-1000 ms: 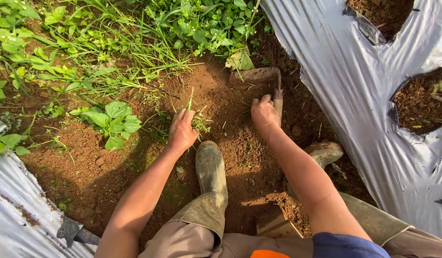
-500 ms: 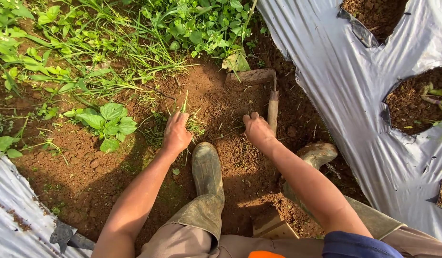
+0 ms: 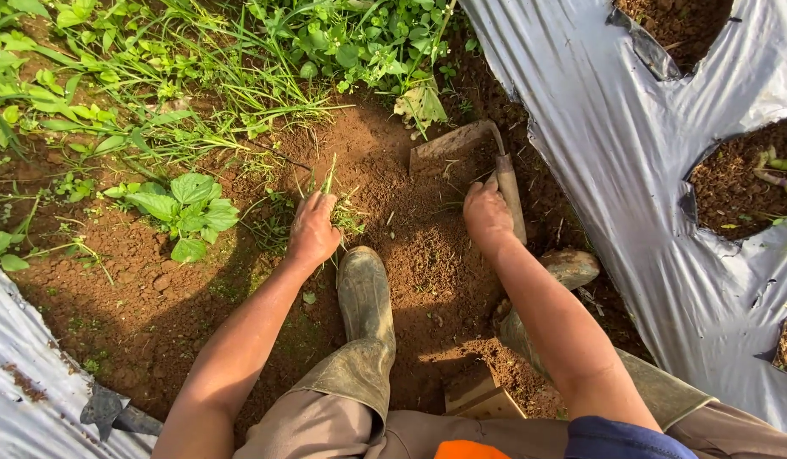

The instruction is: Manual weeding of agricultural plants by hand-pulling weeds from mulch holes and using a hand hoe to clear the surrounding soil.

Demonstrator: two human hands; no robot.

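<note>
My left hand (image 3: 313, 228) is closed around a small tuft of grass weeds (image 3: 330, 183) on the reddish soil, just ahead of my left rubber boot (image 3: 365, 293). My right hand (image 3: 487, 212) grips the wooden handle of a small hoe (image 3: 511, 191). The hoe's soil-caked blade (image 3: 449, 146) rests flat on the ground in front of that hand. My right boot (image 3: 570, 265) sits partly hidden behind my right forearm.
Silver plastic mulch (image 3: 614, 170) with soil-filled planting holes (image 3: 738, 187) covers the bed on the right; another sheet (image 3: 28, 391) lies at lower left. Thick green weeds (image 3: 240, 51) fill the top. A broad-leaved weed (image 3: 185, 208) grows left of my left hand.
Both hands have drawn back toward my boots. The right hand pulled the hoe backward through the soil, and the left hand closed on the grass tuft.
</note>
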